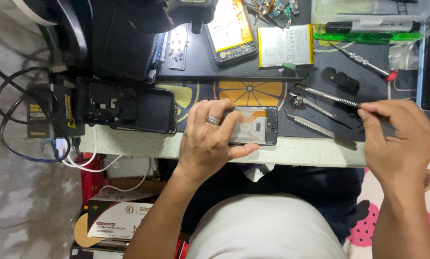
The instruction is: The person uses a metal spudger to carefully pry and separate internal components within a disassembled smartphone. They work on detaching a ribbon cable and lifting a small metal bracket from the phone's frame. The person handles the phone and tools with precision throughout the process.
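Left hand point(210, 144), a ring on one finger, grips an opened phone frame point(253, 125) at the front edge of the counter point(143, 144), fingers curled over the top edge and thumb pressed along the near edge. This frame lies flat, its long axis running left to right, and juts out from under the hand toward the right. Right hand point(399, 139) sits well apart on that side, fingertips pinched on the end of a slim metal screwdriver point(327, 95), whose shaft slants up and to the left, roughly toward the frame. Silver tweezers point(311, 123) and a second thin metal tool point(315, 108) lie on the dark work mat point(200, 91) between the two hands. Farther back rest another opened phone point(232, 31), a loose flat battery point(286, 45) and a green pen-like tool point(368, 36). At far left a dark phone point(128, 110) sits in a holder beside tangled cables point(13, 120).
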